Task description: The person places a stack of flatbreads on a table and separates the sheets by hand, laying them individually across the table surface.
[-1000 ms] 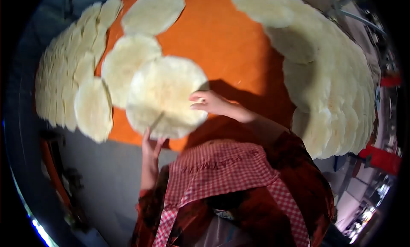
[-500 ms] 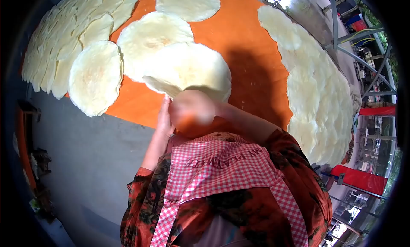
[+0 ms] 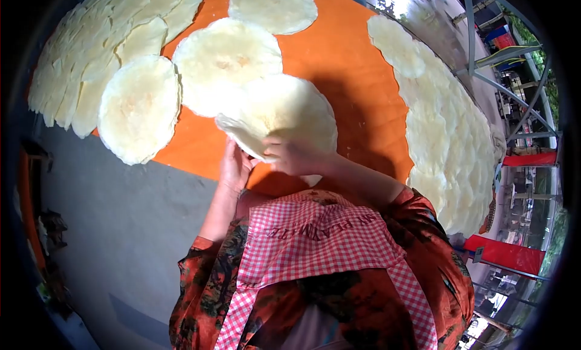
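A thin, round, pale flatbread (image 3: 290, 105) lies at the near edge of the orange cloth (image 3: 357, 95), its near-left edge lifted and curled. My left hand (image 3: 233, 167) grips that raised edge from the left and below. Across the near part of the same flatbread is my right hand (image 3: 293, 156), fingers bent and pinching its edge close to the left hand. A browned-spot flatbread (image 3: 227, 59) lies just beyond, partly overlapped by the held one. Some fingertips are hidden behind the bread.
Overlapping flatbreads (image 3: 72, 65) cover the cloth's left side, with a single stack (image 3: 139, 111) at their near end. Another layered row (image 3: 448, 132) runs down the right. One more flatbread (image 3: 272, 9) lies at the far edge. Metal frame bars (image 3: 514, 95) stand at right.
The held flatbread's near edge now shows lifted and folded up, drawn slightly toward me. My right hand has moved onto it from a blurred position nearer my left hand.
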Tool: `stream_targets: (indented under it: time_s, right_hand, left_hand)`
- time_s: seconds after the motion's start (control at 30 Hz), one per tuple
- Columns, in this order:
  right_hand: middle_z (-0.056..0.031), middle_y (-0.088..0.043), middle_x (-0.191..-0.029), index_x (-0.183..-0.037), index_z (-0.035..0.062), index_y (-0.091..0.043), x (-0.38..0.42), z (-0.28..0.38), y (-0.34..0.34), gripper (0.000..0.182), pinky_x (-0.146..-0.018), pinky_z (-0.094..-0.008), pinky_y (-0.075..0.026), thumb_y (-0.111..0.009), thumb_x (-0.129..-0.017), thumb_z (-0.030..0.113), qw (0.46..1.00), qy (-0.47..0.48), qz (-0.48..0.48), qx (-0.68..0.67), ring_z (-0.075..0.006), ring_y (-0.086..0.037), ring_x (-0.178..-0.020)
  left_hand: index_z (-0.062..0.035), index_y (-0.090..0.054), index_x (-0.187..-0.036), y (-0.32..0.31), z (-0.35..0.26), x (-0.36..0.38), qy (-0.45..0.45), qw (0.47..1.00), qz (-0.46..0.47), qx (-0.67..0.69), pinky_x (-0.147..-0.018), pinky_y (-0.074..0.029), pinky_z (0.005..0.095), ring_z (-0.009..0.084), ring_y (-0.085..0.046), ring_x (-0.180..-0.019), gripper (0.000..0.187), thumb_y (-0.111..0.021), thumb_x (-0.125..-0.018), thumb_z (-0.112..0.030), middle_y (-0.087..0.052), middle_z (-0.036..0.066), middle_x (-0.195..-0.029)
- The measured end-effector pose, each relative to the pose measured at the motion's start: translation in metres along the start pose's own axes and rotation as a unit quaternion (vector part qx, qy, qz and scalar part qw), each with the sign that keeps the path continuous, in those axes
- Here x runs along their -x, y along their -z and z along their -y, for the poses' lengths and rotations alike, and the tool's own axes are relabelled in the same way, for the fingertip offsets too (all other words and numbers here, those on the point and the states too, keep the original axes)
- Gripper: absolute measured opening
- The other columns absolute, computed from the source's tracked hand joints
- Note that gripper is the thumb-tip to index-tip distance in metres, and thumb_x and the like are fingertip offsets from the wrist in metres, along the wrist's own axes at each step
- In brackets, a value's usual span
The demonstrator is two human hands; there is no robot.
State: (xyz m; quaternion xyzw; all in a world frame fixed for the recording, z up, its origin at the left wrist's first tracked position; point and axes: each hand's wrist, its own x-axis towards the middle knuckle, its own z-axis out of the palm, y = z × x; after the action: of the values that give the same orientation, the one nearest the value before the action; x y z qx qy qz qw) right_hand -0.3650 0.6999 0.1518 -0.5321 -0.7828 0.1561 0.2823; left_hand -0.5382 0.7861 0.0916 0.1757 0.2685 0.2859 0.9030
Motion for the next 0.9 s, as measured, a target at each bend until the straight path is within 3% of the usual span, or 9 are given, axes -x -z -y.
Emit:
stream_targets:
  time_s: [0.13, 0.2, 0.23, 0.37, 0.47, 0.57, 0.7, 0.83, 0.9]
  right_hand:
    - [-0.0212, -0.059, -0.114, -0.115, -0.0022, -0.057, -0.024, 0.014, -0.008, 0.05, -0.087, -0.0369, -0.048, -0.069, -0.081, 0.033, 0.957, -0.239, 0.029, -0.162, -0.0281, -0.06, -0.101]
    - [-0.0163, -0.064, -0.073, -0.096, -0.0004, -0.063, -0.035, -0.004, -0.039, 0.041, -0.062, -0.0355, -0.049, -0.065, -0.083, 0.038, 0.93, -0.268, -0.096, -0.232, -0.0231, -0.063, -0.064]
    - [-0.0144, -0.064, -0.071, -0.093, -0.0002, -0.063, -0.037, -0.016, -0.051, 0.039, -0.062, -0.0343, -0.048, -0.064, -0.084, 0.037, 0.921, -0.282, -0.089, -0.254, -0.0202, -0.061, -0.062]
    - [-0.0048, -0.064, -0.081, -0.093, 0.0005, -0.066, -0.044, -0.027, -0.04, 0.029, -0.06, -0.0274, -0.049, -0.062, -0.087, 0.029, 0.853, -0.387, 0.001, -0.349, -0.0113, -0.059, -0.074]
    - [-0.0024, -0.063, -0.077, -0.089, 0.002, -0.066, -0.044, -0.013, -0.026, 0.029, -0.054, -0.026, -0.047, -0.06, -0.088, 0.031, 0.782, -0.441, -0.049, -0.437, -0.0103, -0.059, -0.07]
    - [-0.0054, -0.062, -0.066, -0.083, 0.0021, -0.065, -0.045, -0.016, -0.028, 0.029, -0.054, -0.0301, -0.048, -0.057, -0.084, 0.03, 0.802, -0.433, -0.081, -0.404, -0.0144, -0.056, -0.055]
    - [-0.008, -0.062, -0.064, -0.083, 0.0004, -0.065, -0.04, -0.041, -0.044, 0.022, -0.054, -0.0338, -0.048, -0.061, -0.079, 0.022, 0.819, -0.41, -0.08, -0.393, -0.0187, -0.059, -0.056]
    - [-0.0079, -0.063, -0.065, -0.08, -0.0032, -0.064, -0.033, -0.034, -0.051, 0.016, -0.055, -0.0308, -0.044, -0.064, -0.081, 0.012, 0.927, -0.317, -0.071, -0.187, -0.0085, -0.054, -0.06]
    - [-0.0147, -0.063, -0.067, -0.078, -0.0017, -0.065, -0.031, -0.028, -0.057, 0.018, -0.058, -0.0366, -0.046, -0.064, -0.079, 0.016, 0.929, -0.294, -0.132, -0.184, -0.0209, -0.059, -0.059]
  left_hand:
    - [-0.0131, -0.032, -0.137, 0.007, 0.018, -0.01, -0.014, 0.998, -0.032, -0.048, -0.074, -0.056, 0.0339, 0.0189, -0.056, -0.108, 0.046, -0.041, -0.098, -0.036, -0.05, 0.01, -0.127]
    - [-0.0134, -0.031, -0.138, -0.012, 0.007, 0.002, 0.001, 0.995, -0.031, -0.099, -0.068, -0.055, 0.0285, 0.0161, -0.056, -0.106, 0.046, -0.043, -0.098, -0.035, -0.051, 0.009, -0.126]
    - [-0.0125, -0.032, -0.138, -0.021, 0.005, 0.003, -0.009, 0.993, -0.037, -0.109, -0.06, -0.052, 0.0211, 0.0122, -0.057, -0.102, 0.047, -0.046, -0.097, -0.03, -0.052, 0.008, -0.122]
    - [-0.0121, -0.032, -0.138, -0.023, 0.008, 0.003, -0.032, 0.983, -0.084, -0.16, -0.058, -0.05, 0.0183, 0.0102, -0.056, -0.1, 0.048, -0.049, -0.096, -0.026, -0.053, 0.005, -0.119]
    - [-0.0117, -0.031, -0.139, -0.022, 0.007, 0.003, -0.029, 0.985, -0.04, -0.163, -0.065, -0.052, 0.0213, 0.0124, -0.056, -0.102, 0.047, -0.05, -0.096, -0.022, -0.053, 0.005, -0.119]
    - [-0.0091, -0.032, -0.14, -0.03, 0.008, 0.007, -0.033, 0.983, -0.053, -0.174, -0.096, -0.045, 0.0365, 0.0233, -0.052, -0.115, 0.048, -0.05, -0.096, -0.02, -0.05, 0.012, -0.125]
    - [-0.004, -0.044, -0.129, -0.032, 0.009, 0.006, -0.063, 0.987, -0.035, -0.143, -0.088, -0.048, 0.0322, 0.0201, -0.056, -0.102, 0.037, -0.051, -0.096, -0.021, -0.056, 0.008, -0.108]
    - [0.0011, -0.06, -0.102, -0.038, -0.013, 0.002, -0.032, 0.948, -0.111, -0.296, -0.072, -0.047, 0.0267, 0.0126, -0.059, -0.085, 0.022, -0.051, -0.096, -0.018, -0.062, 0.005, -0.09]
    - [0.0014, -0.061, -0.099, -0.032, -0.013, -0.007, -0.066, 0.945, -0.13, -0.293, -0.071, -0.048, 0.0278, 0.0131, -0.059, -0.084, 0.02, -0.052, -0.095, -0.016, -0.063, 0.006, -0.09]
